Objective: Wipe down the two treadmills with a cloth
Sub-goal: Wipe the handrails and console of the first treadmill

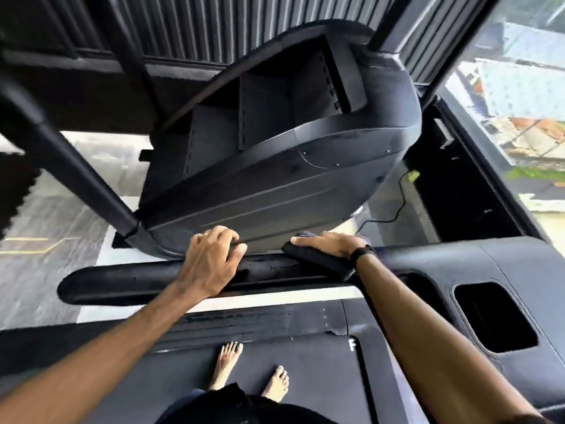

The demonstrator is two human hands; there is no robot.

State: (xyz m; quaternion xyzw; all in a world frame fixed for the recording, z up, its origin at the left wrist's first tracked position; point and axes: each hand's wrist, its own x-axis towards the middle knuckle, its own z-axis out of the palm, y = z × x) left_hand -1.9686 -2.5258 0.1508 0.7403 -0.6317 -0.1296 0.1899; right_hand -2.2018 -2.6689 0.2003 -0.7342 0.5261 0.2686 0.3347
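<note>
We see the right hand [331,244] pressing flat-fingered on a dark cloth [318,258], long axis along the treadmill handlebar [137,283]; left hand [211,261] grips the bar.

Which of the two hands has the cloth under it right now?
The right hand, the one with the dark wristband: it presses the dark cloth flat on the handlebar. The left hand grips the bar bare.
</note>
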